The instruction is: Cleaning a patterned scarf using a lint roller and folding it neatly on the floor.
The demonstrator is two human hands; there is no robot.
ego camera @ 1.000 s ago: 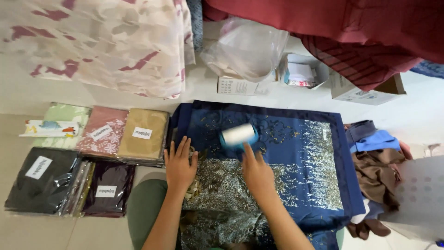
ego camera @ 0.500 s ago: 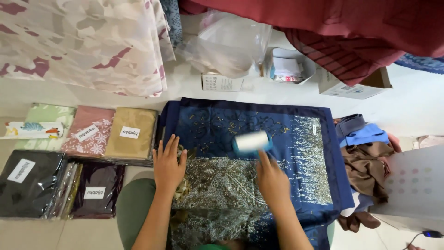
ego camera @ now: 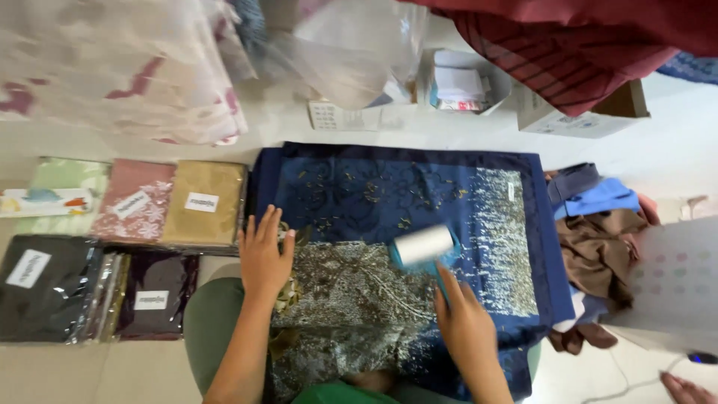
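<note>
1. The right hand was closed around the blue handle of a lint roller; the fingers wrapped the handle, though the handle itself was mostly hidden under the hand and blurred.
2. The roller's white drum lay on the dark blue patterned cloth, near its middle, just right of where the gold-printed part began.
3. The left hand lay flat and open on the cloth's left edge, fingers spread, gripping nothing.
4. The cloth was spread on the pale floor; its near end ran over the person's lap and out of the bottom of the picture, so its full length could not be seen.
5. To the left lay flat packets of folded fabric in clear wrap: a tan packet, a pink floral packet, a black packet and a dark purple packet. Their labels were too blurred to make out.
6. To the right sat a heap of brown and blue clothes, partly covered by a white dotted sheet.
7. Beyond the cloth stood a crumpled clear plastic bag and small cardboard boxes, cut off by red fabric at the top.
8. At the bottom right corner, part of another hand showed, too cut off to tell more.
</note>
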